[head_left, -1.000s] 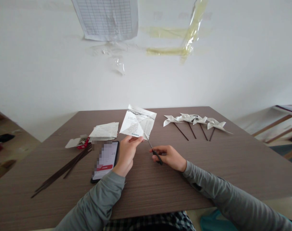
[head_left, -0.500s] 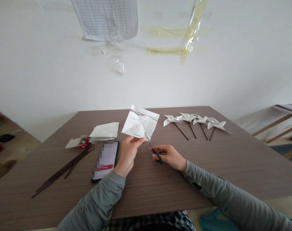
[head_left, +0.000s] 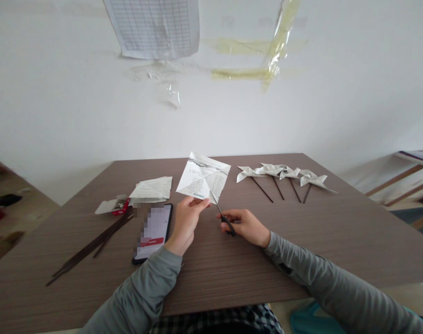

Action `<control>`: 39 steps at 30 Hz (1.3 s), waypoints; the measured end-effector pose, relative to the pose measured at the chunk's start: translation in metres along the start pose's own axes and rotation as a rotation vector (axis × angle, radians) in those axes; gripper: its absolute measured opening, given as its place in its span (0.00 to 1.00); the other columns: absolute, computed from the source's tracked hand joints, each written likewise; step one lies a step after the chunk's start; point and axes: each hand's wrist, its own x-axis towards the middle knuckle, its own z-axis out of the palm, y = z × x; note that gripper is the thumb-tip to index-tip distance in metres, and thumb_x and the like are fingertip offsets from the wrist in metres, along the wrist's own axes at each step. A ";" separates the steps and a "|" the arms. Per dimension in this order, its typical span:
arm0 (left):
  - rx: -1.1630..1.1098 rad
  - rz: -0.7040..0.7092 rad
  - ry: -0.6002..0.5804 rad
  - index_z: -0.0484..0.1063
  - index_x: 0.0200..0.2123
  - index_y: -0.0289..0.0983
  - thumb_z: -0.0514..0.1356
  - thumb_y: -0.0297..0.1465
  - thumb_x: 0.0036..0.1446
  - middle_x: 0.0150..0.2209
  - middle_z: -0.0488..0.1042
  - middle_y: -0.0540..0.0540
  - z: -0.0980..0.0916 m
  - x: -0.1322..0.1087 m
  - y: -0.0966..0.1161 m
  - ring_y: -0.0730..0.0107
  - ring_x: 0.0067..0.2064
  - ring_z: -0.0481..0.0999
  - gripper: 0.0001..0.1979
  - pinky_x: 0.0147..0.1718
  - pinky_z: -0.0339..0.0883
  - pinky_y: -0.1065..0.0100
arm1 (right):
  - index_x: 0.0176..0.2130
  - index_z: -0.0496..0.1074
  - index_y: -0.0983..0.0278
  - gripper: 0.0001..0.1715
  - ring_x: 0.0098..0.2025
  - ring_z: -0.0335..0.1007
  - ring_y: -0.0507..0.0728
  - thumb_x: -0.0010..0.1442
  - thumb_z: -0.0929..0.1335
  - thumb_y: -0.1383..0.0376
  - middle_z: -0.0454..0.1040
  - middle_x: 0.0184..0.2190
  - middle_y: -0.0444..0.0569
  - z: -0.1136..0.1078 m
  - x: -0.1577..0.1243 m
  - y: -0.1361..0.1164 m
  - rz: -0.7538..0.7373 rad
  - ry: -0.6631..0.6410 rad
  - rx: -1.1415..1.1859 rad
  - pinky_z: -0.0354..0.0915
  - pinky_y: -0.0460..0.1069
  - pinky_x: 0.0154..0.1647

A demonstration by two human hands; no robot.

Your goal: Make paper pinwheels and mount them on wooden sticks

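Note:
My left hand [head_left: 188,220] is closed on the lower edge of a printed square of paper [head_left: 201,175], which is creased along its diagonals and held up above the table. In my right hand [head_left: 244,226] is a pair of scissors [head_left: 226,222] with dark handles, my fingers in and around the grips. Their blades reach up to the paper's lower right corner, along a crease toward the middle. The blades look nearly closed, and part of them is hidden against the paper.
Several paper pinwheels on dark sticks [head_left: 280,178] lie on the table [head_left: 253,273] at the back right. To the left are a paper stack [head_left: 151,189], a small red box [head_left: 119,205] of small pieces, dark sticks [head_left: 82,246] and a phone [head_left: 152,234]. A white wall [head_left: 211,125] stands behind.

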 end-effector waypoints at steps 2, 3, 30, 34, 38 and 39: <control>-0.011 -0.001 0.001 0.89 0.35 0.38 0.83 0.40 0.42 0.36 0.91 0.42 0.000 0.000 0.000 0.52 0.39 0.89 0.18 0.50 0.82 0.53 | 0.55 0.89 0.68 0.34 0.39 0.81 0.65 0.62 0.79 0.46 0.88 0.36 0.57 0.000 0.000 -0.001 0.003 -0.001 0.001 0.77 0.60 0.49; -0.015 -0.002 0.002 0.89 0.35 0.38 0.83 0.41 0.42 0.36 0.91 0.42 0.001 0.000 0.000 0.52 0.39 0.89 0.18 0.50 0.82 0.52 | 0.55 0.89 0.68 0.34 0.39 0.81 0.65 0.62 0.79 0.46 0.88 0.36 0.57 0.001 0.000 -0.001 0.004 0.001 0.001 0.77 0.60 0.49; 0.001 -0.035 -0.008 0.88 0.31 0.38 0.83 0.41 0.39 0.34 0.91 0.41 0.002 -0.001 0.001 0.51 0.38 0.89 0.18 0.47 0.82 0.53 | 0.55 0.90 0.68 0.33 0.39 0.80 0.63 0.63 0.78 0.46 0.88 0.36 0.56 -0.001 0.001 -0.001 -0.023 0.016 -0.044 0.76 0.58 0.48; -0.009 -0.035 -0.015 0.88 0.32 0.38 0.83 0.40 0.40 0.35 0.91 0.42 0.002 -0.002 0.003 0.52 0.39 0.89 0.17 0.49 0.82 0.55 | 0.53 0.90 0.66 0.32 0.36 0.79 0.64 0.62 0.79 0.45 0.86 0.34 0.54 -0.001 0.002 0.000 -0.025 0.020 -0.023 0.77 0.58 0.46; -0.025 -0.038 -0.016 0.90 0.34 0.38 0.85 0.42 0.39 0.37 0.92 0.41 0.002 -0.003 0.002 0.52 0.41 0.89 0.20 0.51 0.81 0.55 | 0.52 0.90 0.64 0.31 0.38 0.80 0.65 0.62 0.81 0.44 0.88 0.34 0.55 -0.001 0.002 0.002 -0.027 0.027 -0.012 0.77 0.58 0.46; -0.036 -0.040 -0.018 0.90 0.35 0.38 0.85 0.42 0.39 0.37 0.92 0.41 0.003 -0.003 0.001 0.52 0.42 0.89 0.22 0.51 0.80 0.55 | 0.53 0.90 0.65 0.32 0.39 0.80 0.64 0.63 0.80 0.44 0.88 0.35 0.55 -0.002 0.002 0.003 -0.028 0.025 -0.016 0.77 0.58 0.47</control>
